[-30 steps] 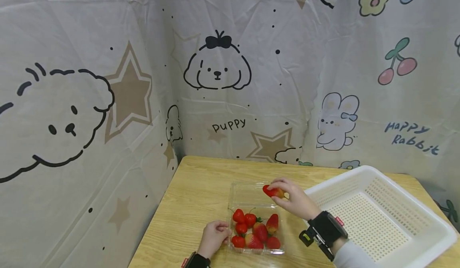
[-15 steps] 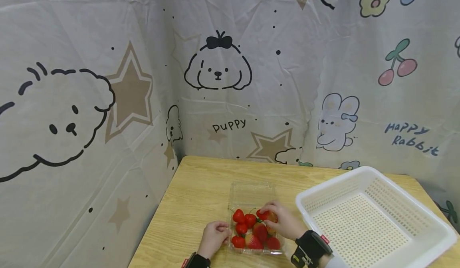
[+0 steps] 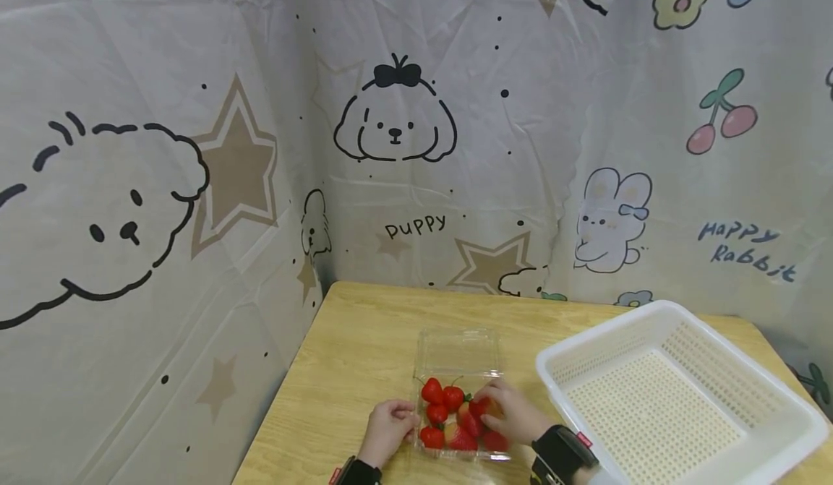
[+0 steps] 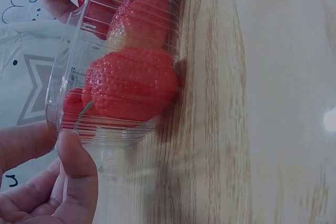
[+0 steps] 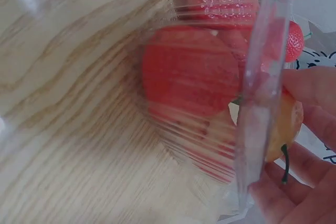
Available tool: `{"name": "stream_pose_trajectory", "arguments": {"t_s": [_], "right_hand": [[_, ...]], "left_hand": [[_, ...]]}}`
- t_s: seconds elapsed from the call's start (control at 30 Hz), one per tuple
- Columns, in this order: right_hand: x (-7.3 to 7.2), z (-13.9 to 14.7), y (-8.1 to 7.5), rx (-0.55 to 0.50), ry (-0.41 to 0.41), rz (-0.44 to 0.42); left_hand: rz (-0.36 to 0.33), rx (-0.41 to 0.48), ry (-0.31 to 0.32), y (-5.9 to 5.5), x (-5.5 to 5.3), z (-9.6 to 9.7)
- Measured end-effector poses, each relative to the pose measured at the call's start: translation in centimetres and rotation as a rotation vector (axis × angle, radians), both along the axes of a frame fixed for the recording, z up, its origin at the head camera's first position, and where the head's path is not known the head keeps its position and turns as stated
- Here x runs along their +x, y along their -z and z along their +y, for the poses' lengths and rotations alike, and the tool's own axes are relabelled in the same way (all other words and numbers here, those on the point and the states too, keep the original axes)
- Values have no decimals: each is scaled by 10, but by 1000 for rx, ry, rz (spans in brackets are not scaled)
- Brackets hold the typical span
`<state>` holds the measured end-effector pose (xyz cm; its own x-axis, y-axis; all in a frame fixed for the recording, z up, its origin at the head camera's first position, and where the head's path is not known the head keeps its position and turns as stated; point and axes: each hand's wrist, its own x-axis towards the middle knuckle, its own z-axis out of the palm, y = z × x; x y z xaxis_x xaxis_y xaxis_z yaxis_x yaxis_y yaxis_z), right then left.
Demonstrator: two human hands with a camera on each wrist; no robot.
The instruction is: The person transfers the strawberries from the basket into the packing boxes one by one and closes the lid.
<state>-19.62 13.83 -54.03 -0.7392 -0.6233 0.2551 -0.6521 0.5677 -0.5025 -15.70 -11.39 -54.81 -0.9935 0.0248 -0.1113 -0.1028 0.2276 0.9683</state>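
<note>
A clear plastic clamshell box (image 3: 458, 355) lies on the table with its lid folded back, red strawberries (image 3: 460, 438) filling its near half. At the box's left side is my left hand (image 3: 388, 431); in the left wrist view its thumb and forefinger pinch the rim (image 4: 56, 109). Over the right part of the box, my right hand (image 3: 514, 414) grips a red and yellow strawberry (image 5: 290, 124). That fruit has a green stem and sits at the rim in the right wrist view. My fingers hide much of it in the head view.
To the right stands a large white perforated plastic basket (image 3: 657, 405), with its corner near my right wrist. The wooden table (image 3: 364, 340) meets printed curtains (image 3: 416, 181) at the back and left.
My right hand has come down from above the lid into the box's right side, carrying the strawberry. My left hand stays at the box. The basket's left corner, earlier behind my arm, now shows.
</note>
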Motion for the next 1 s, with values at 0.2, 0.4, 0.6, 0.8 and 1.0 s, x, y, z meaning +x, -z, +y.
{"name": "stream_pose_trajectory", "arguments": {"t_s": [0.2, 0.4, 0.6, 0.8, 1.0], "right_hand": [[-3, 0, -4, 38, -6, -33], [-13, -1, -26, 96, -72, -123], [-39, 1, -77, 134, -4, -196], [-78, 4, -101, 16, 97, -207], [-100, -1, -94, -32, 211, -274]], "left_hand": [[10, 21, 0, -2, -1, 1], [6, 30, 1, -2, 0, 0], [14, 29, 10, -1, -1, -1], [13, 25, 11, -1, -1, -1], [7, 26, 14, -1, -1, -1]]}}
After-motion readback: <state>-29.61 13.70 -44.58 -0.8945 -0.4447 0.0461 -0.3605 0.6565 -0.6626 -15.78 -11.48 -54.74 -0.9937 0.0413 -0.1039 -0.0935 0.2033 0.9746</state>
